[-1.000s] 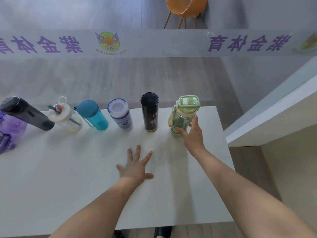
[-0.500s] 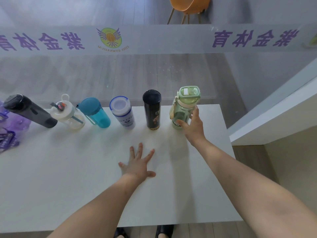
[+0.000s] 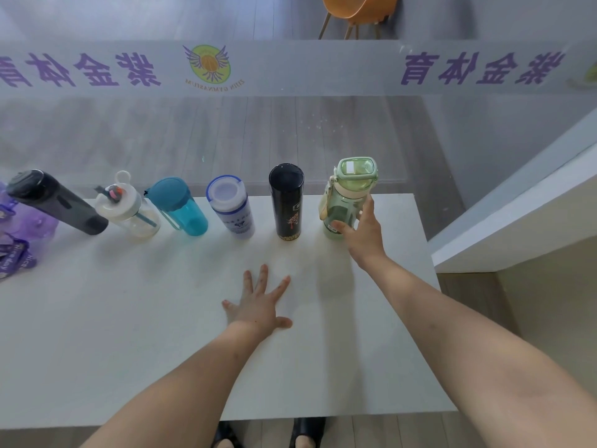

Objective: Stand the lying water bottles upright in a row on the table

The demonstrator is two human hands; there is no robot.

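Several bottles stand upright in a row along the far edge of the white table [image 3: 129,334]: a dark grey bottle [image 3: 55,202], a clear one with a white lid [image 3: 129,211], a teal one [image 3: 179,205], a white one with a blue rim [image 3: 231,206], a black flask [image 3: 288,200] and a green bottle [image 3: 349,195] at the right end. My right hand [image 3: 361,234] wraps the green bottle's lower body, thumb in front, fingers on its right side. My left hand [image 3: 260,305] lies flat on the table, fingers spread, holding nothing.
A purple bag [image 3: 19,240] sits at the table's left edge. A glass partition with purple lettering [image 3: 290,69] rises behind the table. A white ledge [image 3: 517,215] runs along the right side. An orange chair [image 3: 358,11] stands beyond the glass.
The view has shifted slightly. My right hand stays on the green bottle, and my left hand stays flat on the table.
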